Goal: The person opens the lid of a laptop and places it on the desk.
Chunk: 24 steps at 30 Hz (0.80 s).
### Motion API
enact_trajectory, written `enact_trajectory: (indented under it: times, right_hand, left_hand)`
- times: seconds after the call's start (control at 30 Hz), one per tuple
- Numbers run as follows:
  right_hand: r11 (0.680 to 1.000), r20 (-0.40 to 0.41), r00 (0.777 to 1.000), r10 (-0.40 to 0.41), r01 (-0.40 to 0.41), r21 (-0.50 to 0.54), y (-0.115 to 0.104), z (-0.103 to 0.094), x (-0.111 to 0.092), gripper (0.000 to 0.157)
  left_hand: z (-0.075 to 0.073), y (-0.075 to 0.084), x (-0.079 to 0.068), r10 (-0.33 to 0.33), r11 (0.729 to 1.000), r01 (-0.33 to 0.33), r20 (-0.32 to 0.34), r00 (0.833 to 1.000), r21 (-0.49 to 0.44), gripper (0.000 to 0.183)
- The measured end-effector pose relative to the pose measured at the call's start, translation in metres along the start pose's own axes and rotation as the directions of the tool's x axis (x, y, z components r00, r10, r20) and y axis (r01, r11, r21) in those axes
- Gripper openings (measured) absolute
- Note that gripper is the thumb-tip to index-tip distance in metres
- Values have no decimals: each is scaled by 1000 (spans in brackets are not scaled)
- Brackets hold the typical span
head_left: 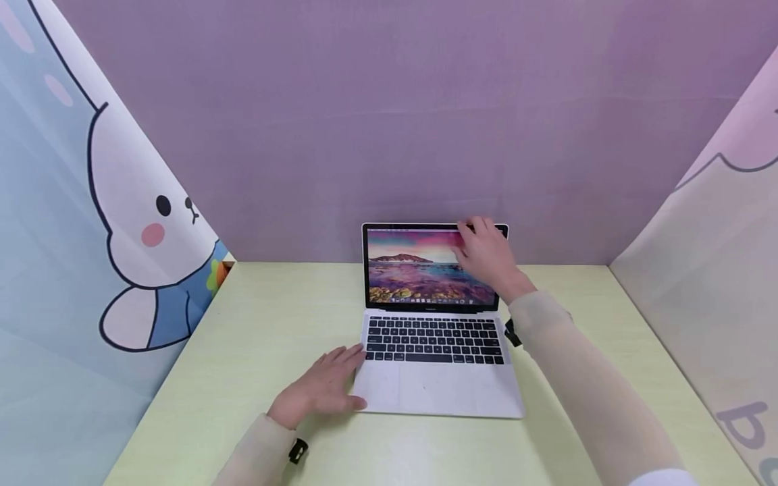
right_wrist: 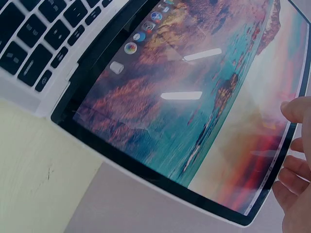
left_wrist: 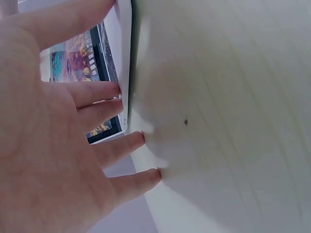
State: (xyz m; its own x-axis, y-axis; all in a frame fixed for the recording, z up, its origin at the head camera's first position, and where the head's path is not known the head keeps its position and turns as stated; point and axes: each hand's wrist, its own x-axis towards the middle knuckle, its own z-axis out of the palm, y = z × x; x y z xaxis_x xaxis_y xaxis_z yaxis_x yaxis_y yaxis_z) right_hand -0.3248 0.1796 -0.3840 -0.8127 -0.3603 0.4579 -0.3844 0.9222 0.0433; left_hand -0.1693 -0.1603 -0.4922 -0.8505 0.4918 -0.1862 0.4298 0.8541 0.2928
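Note:
A silver laptop [head_left: 437,391] stands unfolded on the table, its lid raised and its lit screen [head_left: 413,270] showing a coastal sunset picture. My right hand [head_left: 489,253] holds the lid's top edge near the right corner. In the right wrist view, the thumb [right_wrist: 291,110] lies on the screen side and the bent fingers [right_wrist: 294,170] meet the rim; whether the fingertips reach behind it is hard to see. At the laptop's left side, my left hand [head_left: 325,388] rests with fingers spread, its thumb by the front left corner. In the left wrist view, two fingertips [left_wrist: 154,174] reach the tabletop.
The pale yellow table [head_left: 292,297] runs back to a purple cloth wall [head_left: 304,135] close behind the lid. A rabbit-printed sheet [head_left: 140,202] borders the left, and another printed sheet [head_left: 699,290] the right. Each wrist carries a black strap [head_left: 298,450].

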Motion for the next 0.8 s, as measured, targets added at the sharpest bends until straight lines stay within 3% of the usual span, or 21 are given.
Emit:
enact_trajectory:
  times: [0.17,0.47,0.63,0.8]
  right_hand:
    - [1000,-9,1000,-2,1,-10,4,-5,-8,55]
    - [991,-73,996,45,-36,128,6,-13,-38,48]
    - [983,-36,994,101,-94,161,7,-16,-62,51]
    - [977,23,990,138,-140,161,10,-18,-88,57]
  left_hand:
    - [0,0,2,-6,1000,6,-6,1000,11,85]
    - [-1,4,5,-4,1000,5,-35,999,4,77]
    - [-2,3,6,-31,999,32,-109,994,5,74]
    - [-4,1,6,-86,996,85,-212,973,-15,73]
